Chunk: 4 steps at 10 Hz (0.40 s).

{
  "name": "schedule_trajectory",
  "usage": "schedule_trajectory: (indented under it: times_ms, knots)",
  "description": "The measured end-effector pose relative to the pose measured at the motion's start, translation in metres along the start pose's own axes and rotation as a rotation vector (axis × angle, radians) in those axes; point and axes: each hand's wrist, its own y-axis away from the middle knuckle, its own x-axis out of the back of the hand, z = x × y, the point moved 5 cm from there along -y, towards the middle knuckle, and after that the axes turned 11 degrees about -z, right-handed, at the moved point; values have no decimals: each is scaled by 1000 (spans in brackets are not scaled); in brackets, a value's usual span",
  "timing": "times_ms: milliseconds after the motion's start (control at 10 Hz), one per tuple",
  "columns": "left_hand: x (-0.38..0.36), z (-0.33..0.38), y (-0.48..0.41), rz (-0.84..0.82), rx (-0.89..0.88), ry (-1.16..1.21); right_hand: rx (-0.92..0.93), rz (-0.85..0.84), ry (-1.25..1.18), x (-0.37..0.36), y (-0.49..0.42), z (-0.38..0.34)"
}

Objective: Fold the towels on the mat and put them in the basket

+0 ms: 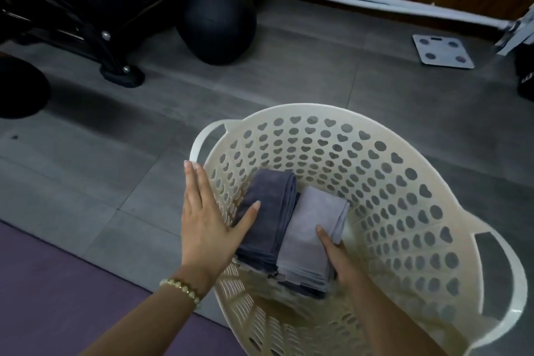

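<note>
A cream plastic basket (404, 136) with heart-shaped holes stands on the grey floor. Inside it lie a folded dark grey towel (265, 211) and, to its right, a folded light grey towel (309, 228). My left hand (208, 217) is flat with straight fingers over the basket's left rim, thumb touching the dark towel. My right hand (335, 257) reaches into the basket and grips the light towel's right edge, thumb on top and fingers hidden underneath. A purple mat (57, 298) shows at the lower left.
Black exercise balls (216, 20) and a black machine frame (95, 23) stand at the back left. A grey bathroom scale (442, 50) lies on the floor at the right. A wooden wall base with a white strip (375, 0) runs along the back.
</note>
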Motion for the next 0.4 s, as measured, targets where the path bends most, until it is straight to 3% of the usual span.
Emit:
schedule_trajectory:
  times_ms: [300, 400]
  knots:
    - [6, -8, 5, -74, -6, 13, -36, 117, 156, 0, 29, -19]
    - [12, -8, 10, -138, 17, 16, 18, 258, 228, -6, 65, -43]
